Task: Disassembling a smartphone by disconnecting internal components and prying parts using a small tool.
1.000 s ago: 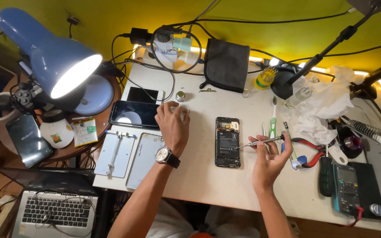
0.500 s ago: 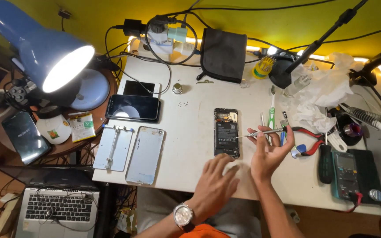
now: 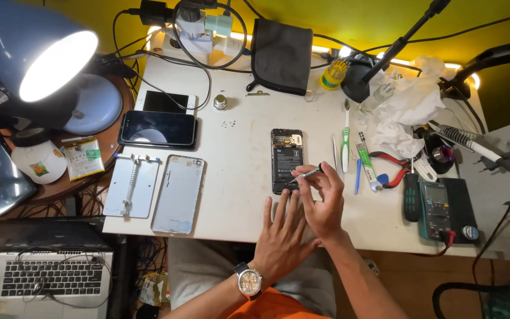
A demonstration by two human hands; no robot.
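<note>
An opened black phone [image 3: 287, 158] lies face down on the white table [image 3: 237, 177], its insides showing. My right hand [image 3: 323, 201] grips thin metal tweezers [image 3: 306, 173], whose tip touches the phone's lower right edge. My left hand [image 3: 283, 233], with a wristwatch, lies flat with fingers spread just below the phone, holding nothing. Several tiny screws [image 3: 228, 124] sit on the table to the upper left of the phone.
A silver back cover [image 3: 178, 194] and a metal holder plate [image 3: 131, 186] lie left. Two phones [image 3: 157, 129] sit near the lit blue lamp [image 3: 36, 56]. A toothbrush [image 3: 345, 139], pliers [image 3: 392, 168], multimeter [image 3: 444, 204], black pouch [image 3: 281, 56] and crumpled tissue [image 3: 405, 109] fill the right and back.
My left hand drew back from the table's upper middle to just below the phone. My right hand shifted left with the tweezers onto the phone's lower edge.
</note>
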